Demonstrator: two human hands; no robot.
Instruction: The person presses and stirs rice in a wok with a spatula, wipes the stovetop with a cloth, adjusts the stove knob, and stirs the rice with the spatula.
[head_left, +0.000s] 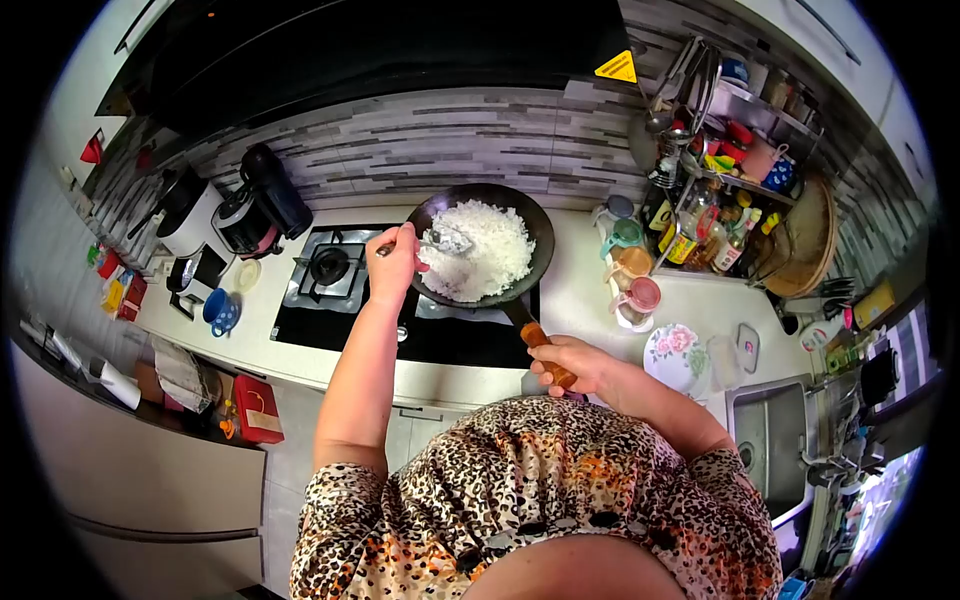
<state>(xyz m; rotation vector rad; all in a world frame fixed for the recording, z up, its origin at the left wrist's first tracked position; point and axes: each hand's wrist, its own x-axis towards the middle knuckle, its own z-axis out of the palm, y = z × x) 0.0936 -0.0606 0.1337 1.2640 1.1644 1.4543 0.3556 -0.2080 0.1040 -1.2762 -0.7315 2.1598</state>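
A dark wok (547,232) sits over the right burner, holding a wide heap of white rice (490,250). My left hand (396,258) is closed round the handle of a metal spatula (432,243) at the wok's left rim. The spatula's head is partly covered by the rice, so its exact shape is hard to see. My right hand (572,366) grips the wok's wooden handle (536,338) near the counter's front edge.
The left burner (330,265) has nothing on it. A blue cup (220,312) stands further left. On the right are jars (637,300), bottles (735,240), a flowered plate (675,358) and the sink (770,450). A range hood (400,50) overhangs the stove.
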